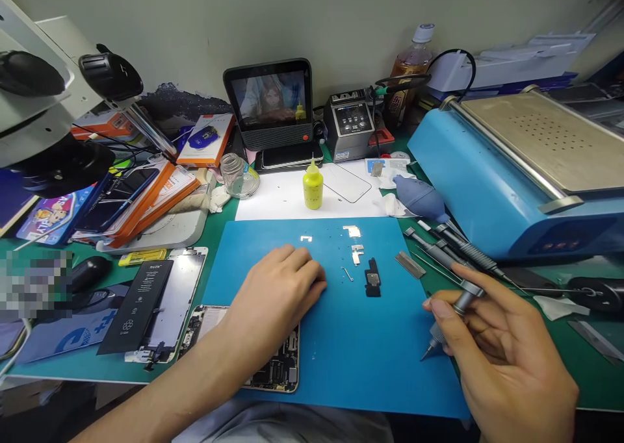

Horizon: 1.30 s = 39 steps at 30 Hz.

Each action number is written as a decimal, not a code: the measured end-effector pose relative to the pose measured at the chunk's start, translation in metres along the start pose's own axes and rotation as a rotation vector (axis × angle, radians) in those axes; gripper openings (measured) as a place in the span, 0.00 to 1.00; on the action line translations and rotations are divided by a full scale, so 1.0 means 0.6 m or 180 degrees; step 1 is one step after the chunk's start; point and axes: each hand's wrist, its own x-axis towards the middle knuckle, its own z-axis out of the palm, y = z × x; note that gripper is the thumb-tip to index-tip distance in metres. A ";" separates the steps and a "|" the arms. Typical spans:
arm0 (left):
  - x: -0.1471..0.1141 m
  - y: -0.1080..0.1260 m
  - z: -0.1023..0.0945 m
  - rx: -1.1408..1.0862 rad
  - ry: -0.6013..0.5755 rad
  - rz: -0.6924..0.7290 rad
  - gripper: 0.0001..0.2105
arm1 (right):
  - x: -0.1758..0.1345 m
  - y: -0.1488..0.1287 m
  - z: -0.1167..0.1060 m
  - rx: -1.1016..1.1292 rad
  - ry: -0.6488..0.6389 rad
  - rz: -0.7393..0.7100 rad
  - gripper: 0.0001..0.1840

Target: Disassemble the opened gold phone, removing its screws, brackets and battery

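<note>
Phone body [209,319] part-dismantled on blue mat [361,352]; left hand [285,277] curled over it, fingertips hidden, grip impossible to tell. Screwdriver [470,295] pinched in right hand [511,355]. Screen [185,287], battery [146,293] lying apart, metal brackets [353,232] laid out; board [280,368] still seated.

Head-worn view, facing forward and down, near blue mat [361,352] (wall [351,14] beyond)

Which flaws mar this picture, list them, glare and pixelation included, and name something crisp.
Head view: a pixelated patch masks part of the left side; head view: glare streaks the metal rail; head view: the right hand and pointed tool look fairly crisp.
</note>
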 end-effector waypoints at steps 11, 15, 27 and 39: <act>-0.004 -0.012 0.008 -0.0248 0.0009 -0.0083 0.04 | 0.001 -0.006 0.004 -0.0003 -0.0006 0.0016 0.29; -0.008 -0.018 0.001 -0.0577 0.0084 -0.0186 0.07 | 0.001 -0.008 0.004 -0.0017 0.0012 0.0035 0.29; -0.009 -0.038 -0.010 -0.0773 0.0050 -0.0309 0.08 | 0.003 -0.009 0.005 -0.0040 0.0116 0.0057 0.32; -0.035 -0.036 -0.030 -0.0840 0.0150 -0.0472 0.09 | 0.007 0.001 0.002 -0.0029 0.0100 -0.0050 0.31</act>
